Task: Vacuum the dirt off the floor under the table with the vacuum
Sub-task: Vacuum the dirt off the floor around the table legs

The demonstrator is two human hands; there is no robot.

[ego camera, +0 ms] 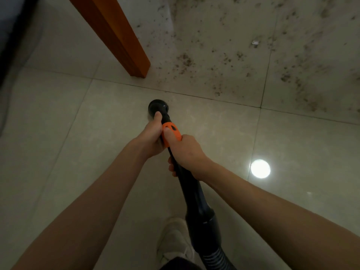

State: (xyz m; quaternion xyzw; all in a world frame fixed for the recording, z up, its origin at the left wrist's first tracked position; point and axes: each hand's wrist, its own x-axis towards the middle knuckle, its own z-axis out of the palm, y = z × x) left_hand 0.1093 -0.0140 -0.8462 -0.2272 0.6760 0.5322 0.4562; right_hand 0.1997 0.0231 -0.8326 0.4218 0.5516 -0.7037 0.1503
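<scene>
tiled floor [78, 152] speckled with dirt [243, 61] beside table leg [116, 36].

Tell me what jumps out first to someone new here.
Centre frame, both hands, left hand and right hand, grip the black vacuum wand with its orange collar. Dark dirt specks cover the pale floor tiles upper right, beside the orange-brown wooden table leg.

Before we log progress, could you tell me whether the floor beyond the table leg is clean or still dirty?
Still dirty: dark dirt specks cover the tiles beyond the table leg; the vacuum nozzle sits short of them.
</scene>
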